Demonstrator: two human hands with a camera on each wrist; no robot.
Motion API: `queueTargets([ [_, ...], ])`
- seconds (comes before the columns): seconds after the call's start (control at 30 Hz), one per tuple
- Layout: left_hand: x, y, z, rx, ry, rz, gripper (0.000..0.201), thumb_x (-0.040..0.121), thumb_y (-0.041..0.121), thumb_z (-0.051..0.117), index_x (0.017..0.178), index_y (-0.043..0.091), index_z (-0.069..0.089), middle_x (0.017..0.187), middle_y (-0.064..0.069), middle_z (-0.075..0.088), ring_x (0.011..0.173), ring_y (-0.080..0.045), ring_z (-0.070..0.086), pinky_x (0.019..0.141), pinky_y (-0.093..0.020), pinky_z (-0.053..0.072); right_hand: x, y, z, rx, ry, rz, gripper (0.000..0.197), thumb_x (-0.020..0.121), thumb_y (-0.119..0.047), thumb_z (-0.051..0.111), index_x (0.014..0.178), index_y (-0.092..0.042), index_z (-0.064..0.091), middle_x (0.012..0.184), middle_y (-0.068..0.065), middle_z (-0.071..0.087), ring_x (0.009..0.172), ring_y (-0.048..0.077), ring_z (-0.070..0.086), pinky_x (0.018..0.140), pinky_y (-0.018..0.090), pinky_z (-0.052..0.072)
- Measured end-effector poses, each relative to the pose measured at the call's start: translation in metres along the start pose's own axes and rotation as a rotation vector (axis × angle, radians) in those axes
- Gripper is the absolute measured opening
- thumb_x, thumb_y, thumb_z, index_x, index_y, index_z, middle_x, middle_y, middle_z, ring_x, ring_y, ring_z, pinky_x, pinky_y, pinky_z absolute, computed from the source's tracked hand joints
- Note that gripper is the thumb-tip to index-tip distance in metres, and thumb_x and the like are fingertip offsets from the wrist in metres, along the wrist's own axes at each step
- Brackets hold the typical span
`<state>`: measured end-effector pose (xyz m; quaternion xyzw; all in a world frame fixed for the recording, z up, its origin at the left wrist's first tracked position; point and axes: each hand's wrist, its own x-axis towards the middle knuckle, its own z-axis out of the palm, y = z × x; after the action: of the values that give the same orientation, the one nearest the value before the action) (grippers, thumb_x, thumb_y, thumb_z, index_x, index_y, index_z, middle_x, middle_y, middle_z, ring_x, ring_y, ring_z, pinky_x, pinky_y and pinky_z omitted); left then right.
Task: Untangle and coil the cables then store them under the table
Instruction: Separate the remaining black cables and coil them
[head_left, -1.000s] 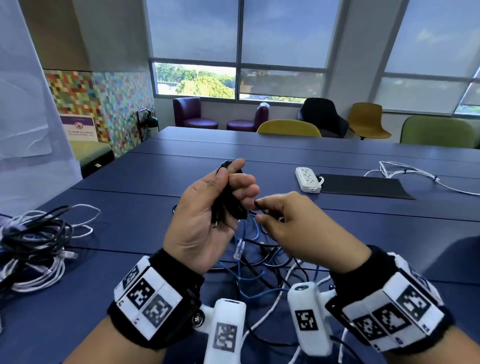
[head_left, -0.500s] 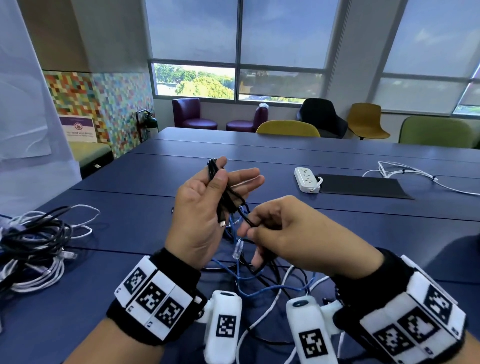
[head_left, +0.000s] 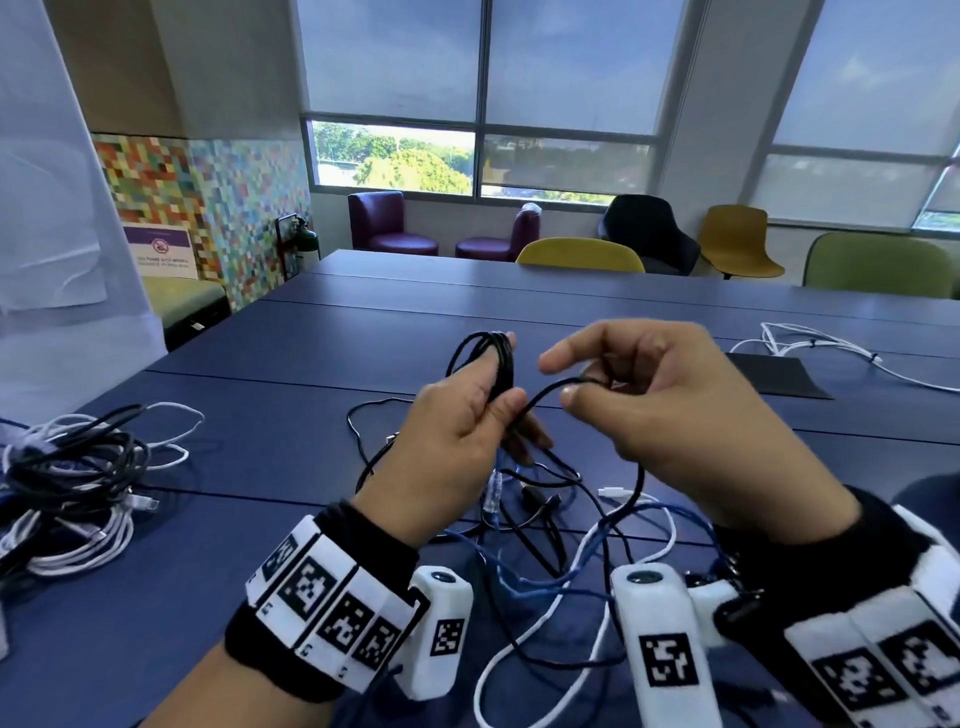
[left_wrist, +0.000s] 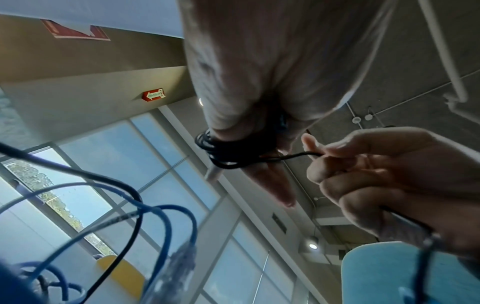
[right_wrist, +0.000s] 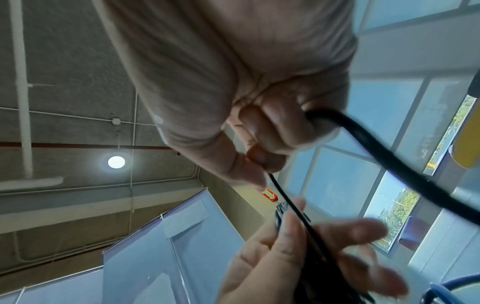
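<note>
My left hand holds a small black cable coil above the blue table, thumb pressing the loops against the fingers; the coil wraps that hand in the left wrist view. My right hand pinches the same black cable's free strand just right of the coil, and the strand runs from its fingertips toward the left hand. Below both hands lies a tangle of blue, black and white cables.
A heap of black and white cables lies at the table's left edge. A dark mat and loose white cables lie at the right. Chairs line the far side.
Both hands rose. The right hand lifted from the tangle up to the coil's right side, drawing the black strand up into a new loop toward the left hand.
</note>
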<state>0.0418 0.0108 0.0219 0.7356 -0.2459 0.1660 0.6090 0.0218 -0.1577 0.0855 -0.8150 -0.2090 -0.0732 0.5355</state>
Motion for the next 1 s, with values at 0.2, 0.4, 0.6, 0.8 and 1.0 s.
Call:
queueTargets([
  [0.2, -0.003, 0.007, -0.005, -0.148, -0.159, -0.142, 0.026, 0.096, 0.028, 0.044, 0.105, 0.019, 0.067, 0.051, -0.003, 0.052, 0.055, -0.021, 0.051, 0.079, -0.050, 0.055, 0.010, 0.008, -0.014, 0.008, 0.137, -0.102, 0.015, 0.085, -0.007, 0.072, 0.084, -0.021, 0.075, 0.074, 0.007, 0.067, 0.057, 0.009, 0.047, 0.048, 0.014, 0.035],
  [0.4, -0.004, 0.015, -0.007, -0.725, -0.218, -0.264, 0.034, 0.096, 0.012, 0.047, 0.120, -0.008, 0.060, 0.041, 0.004, 0.026, 0.039, -0.010, 0.019, 0.092, -0.060, 0.050, 0.020, 0.020, -0.014, -0.015, 0.286, -0.140, 0.005, 0.082, -0.012, 0.076, 0.084, -0.016, 0.078, 0.072, 0.012, 0.069, 0.044, 0.001, 0.048, 0.047, 0.009, 0.035],
  [0.6, -0.001, 0.017, -0.013, -1.179, -0.200, -0.238, 0.041, 0.102, 0.017, 0.035, 0.130, -0.011, 0.047, 0.045, 0.008, 0.021, 0.039, -0.006, 0.018, 0.096, -0.050, 0.048, 0.026, 0.040, 0.008, -0.161, 0.069, 0.049, 0.023, 0.097, -0.013, 0.058, 0.107, -0.027, 0.074, 0.057, -0.005, 0.055, 0.037, 0.002, 0.039, 0.041, 0.017, 0.037],
  [0.8, 0.008, 0.017, -0.027, -1.254, 0.116, -0.211, 0.044, 0.102, 0.018, 0.036, 0.136, -0.010, 0.039, 0.054, 0.008, 0.041, 0.042, -0.003, 0.040, 0.090, -0.042, 0.055, 0.017, 0.040, 0.024, -0.592, -0.395, 0.105, 0.019, 0.099, -0.022, 0.050, 0.105, -0.017, 0.068, 0.071, -0.013, 0.056, 0.055, -0.005, 0.050, 0.053, 0.009, 0.036],
  [1.0, 0.010, 0.009, -0.018, -0.874, 0.274, -0.149, 0.025, 0.101, 0.011, 0.038, 0.122, 0.000, 0.044, 0.091, -0.014, 0.073, 0.067, -0.021, 0.070, 0.096, -0.054, 0.050, -0.003, 0.011, 0.027, -0.601, -0.567, 0.011, 0.020, 0.098, -0.021, 0.051, 0.097, -0.021, 0.070, 0.061, -0.013, 0.054, 0.053, -0.005, 0.049, 0.053, 0.008, 0.037],
])
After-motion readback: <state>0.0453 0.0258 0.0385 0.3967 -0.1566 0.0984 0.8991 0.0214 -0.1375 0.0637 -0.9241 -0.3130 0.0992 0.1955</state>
